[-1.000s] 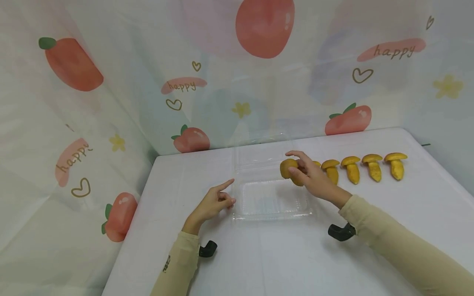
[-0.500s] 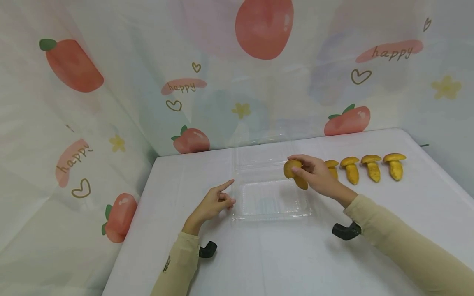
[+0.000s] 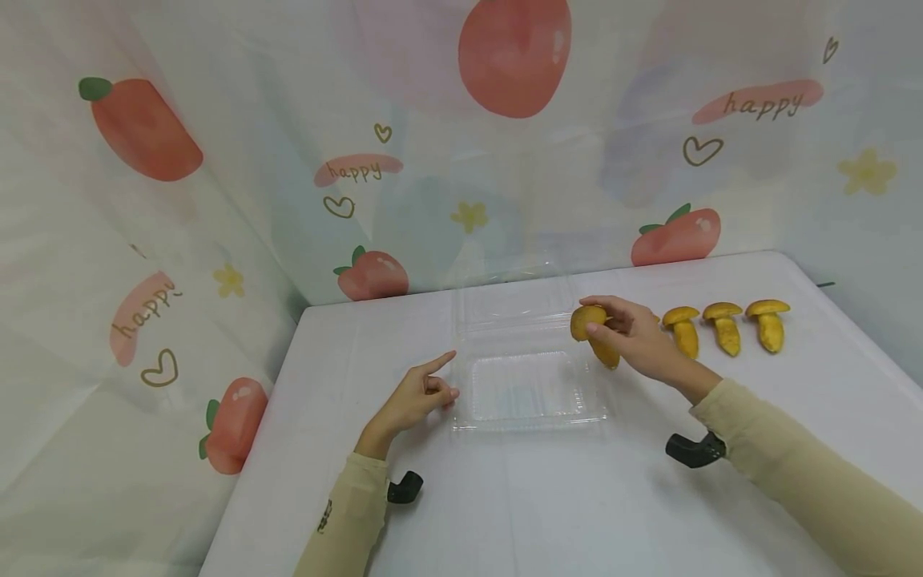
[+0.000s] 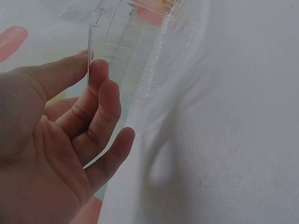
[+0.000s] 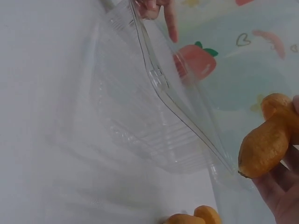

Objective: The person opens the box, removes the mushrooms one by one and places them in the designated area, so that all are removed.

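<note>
My left hand (image 3: 418,394) is at the left rim of a clear hinged plastic container (image 3: 530,421), index finger extended. In the left wrist view its thumb and a fingertip (image 4: 99,69) pinch the thin rim. My right hand (image 3: 638,340) holds a yellow-brown mushroom (image 3: 587,323) by thumb and fingers, above the container's right side. Its cap points left and its stem hangs down to the right. The right wrist view shows the stem end (image 5: 264,149) close to the container's rim. The container's lid (image 3: 512,296) stands raised at the back.
Several similar mushrooms (image 3: 723,327) lie in a row to the right, the nearest partly hidden behind my right hand. A white cloth covers the table (image 3: 505,505). Behind stands a fruit-patterned curtain (image 3: 425,96). A black curved piece (image 3: 695,450) sits under the right sleeve.
My right hand has moved right with the mushroom, away from over the middle of the container, covering more of the row's left end. My left hand has stayed at the rim.
</note>
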`<state>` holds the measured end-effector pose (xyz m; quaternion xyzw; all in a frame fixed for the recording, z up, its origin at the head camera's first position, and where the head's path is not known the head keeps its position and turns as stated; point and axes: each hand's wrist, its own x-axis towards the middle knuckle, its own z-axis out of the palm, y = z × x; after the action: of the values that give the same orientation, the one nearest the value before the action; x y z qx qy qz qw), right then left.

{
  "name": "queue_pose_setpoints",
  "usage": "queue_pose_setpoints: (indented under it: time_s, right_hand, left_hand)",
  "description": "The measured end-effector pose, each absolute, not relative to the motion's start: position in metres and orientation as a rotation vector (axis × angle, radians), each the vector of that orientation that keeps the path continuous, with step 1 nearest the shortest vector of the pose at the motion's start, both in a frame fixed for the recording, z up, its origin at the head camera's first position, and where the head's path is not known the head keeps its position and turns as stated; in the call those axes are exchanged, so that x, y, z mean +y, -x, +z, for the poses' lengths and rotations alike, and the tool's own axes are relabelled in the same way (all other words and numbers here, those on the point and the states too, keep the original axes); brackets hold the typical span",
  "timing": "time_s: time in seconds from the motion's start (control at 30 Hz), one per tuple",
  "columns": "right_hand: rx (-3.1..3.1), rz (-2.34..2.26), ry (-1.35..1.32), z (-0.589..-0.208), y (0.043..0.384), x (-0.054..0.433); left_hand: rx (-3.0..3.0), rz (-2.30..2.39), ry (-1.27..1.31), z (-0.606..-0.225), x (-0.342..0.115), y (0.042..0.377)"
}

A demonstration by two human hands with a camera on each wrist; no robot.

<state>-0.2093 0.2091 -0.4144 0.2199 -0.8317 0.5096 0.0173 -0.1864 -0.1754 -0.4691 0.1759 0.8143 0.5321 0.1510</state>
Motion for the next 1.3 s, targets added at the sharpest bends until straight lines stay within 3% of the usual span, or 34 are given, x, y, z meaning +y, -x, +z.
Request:
queue_pose_setpoints:
  time_s: [0.83,1.3]
  right_hand:
    - [-2.591,1.449,-0.462,-0.421,0.211,0.281]
    - [-2.675,1.375,-0.187,-0.427,0.216,0.325]
  left_hand:
    - [2.350,1.515,-0.510,-0.470,-0.175,0.187]
    - [2.337,1.535,-0.519,-0.469,-0.174,0.186]
